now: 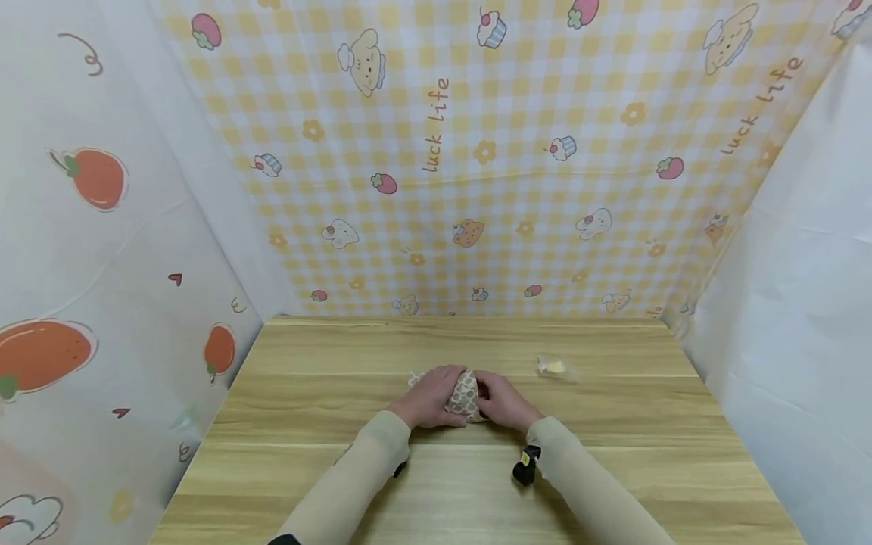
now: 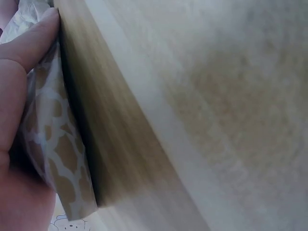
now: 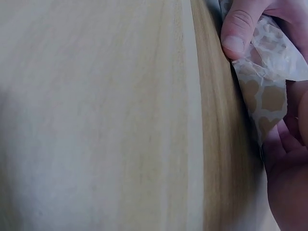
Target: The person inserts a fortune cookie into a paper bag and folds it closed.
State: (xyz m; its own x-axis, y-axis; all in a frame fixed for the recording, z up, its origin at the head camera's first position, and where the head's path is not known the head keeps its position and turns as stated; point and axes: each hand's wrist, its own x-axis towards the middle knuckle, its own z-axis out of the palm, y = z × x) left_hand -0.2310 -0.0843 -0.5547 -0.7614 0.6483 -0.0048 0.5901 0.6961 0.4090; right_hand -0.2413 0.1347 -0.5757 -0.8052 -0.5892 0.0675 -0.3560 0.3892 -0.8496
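Between both hands, a bundle of tan-and-white patterned wrapping paper (image 1: 464, 397) lies on the wooden table in the head view. My left hand (image 1: 431, 398) grips it from the left, fingers over the top and thumb along the near edge. At the right end, my right hand (image 1: 506, 400) holds the paper with curled fingers. The left wrist view shows a folded paper end (image 2: 65, 154) sticking out past the palm. In the right wrist view, the left thumb (image 3: 236, 41) presses the crinkled paper (image 3: 267, 91) close by the right fingers. Whatever is inside the paper is hidden.
A small clear wrapper (image 1: 555, 367) with something pale yellow in it lies behind and right of the hands. The wooden table (image 1: 306, 393) meets a yellow checked backdrop (image 1: 450, 151) at the back, with white sheets (image 1: 783, 288) at both sides.
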